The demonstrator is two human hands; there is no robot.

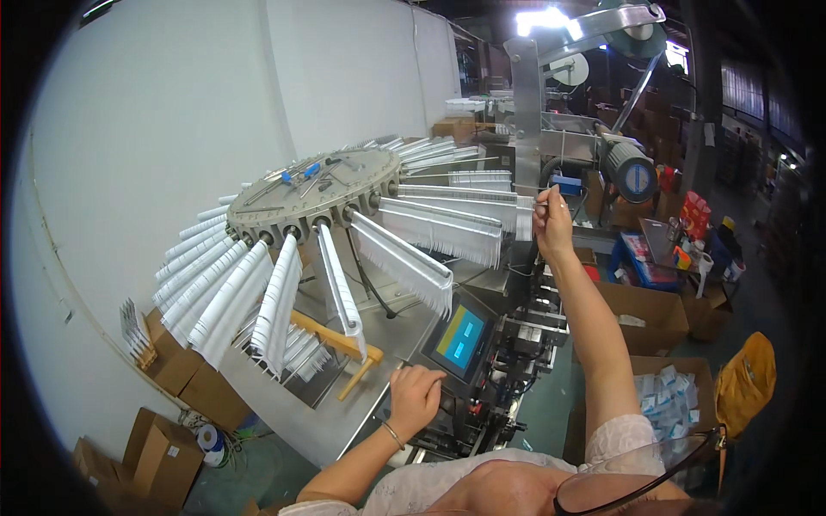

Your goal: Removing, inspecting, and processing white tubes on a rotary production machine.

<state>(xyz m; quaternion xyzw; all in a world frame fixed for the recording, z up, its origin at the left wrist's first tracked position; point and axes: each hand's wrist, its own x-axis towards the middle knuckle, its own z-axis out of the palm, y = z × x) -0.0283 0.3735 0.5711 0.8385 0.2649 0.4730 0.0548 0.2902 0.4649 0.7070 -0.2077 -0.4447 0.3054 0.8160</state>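
My right hand (552, 222) is raised at the outer end of a metal rod (541, 204), its fingers pinched together there. White fringed strips (465, 195) hang in a row along that rod, with a small packed bunch (524, 218) beside my fingers. My left hand (416, 398) rests at the lower left corner of a touch screen (461, 342), fingers loosely curled and thumb toward the screen; I see nothing in it. A round metal turntable (314, 185) carries many such rods, fanned out like spokes and loaded with white strips.
Blue-handled tools (301, 172) lie on the turntable. A yellow wooden rack (340, 340) stands under the rods. To the right are a motor (631, 170), a carton of white-and-blue packets (669, 400) and a hanging yellow cloth (747, 383). Open cartons (159, 456) sit lower left.
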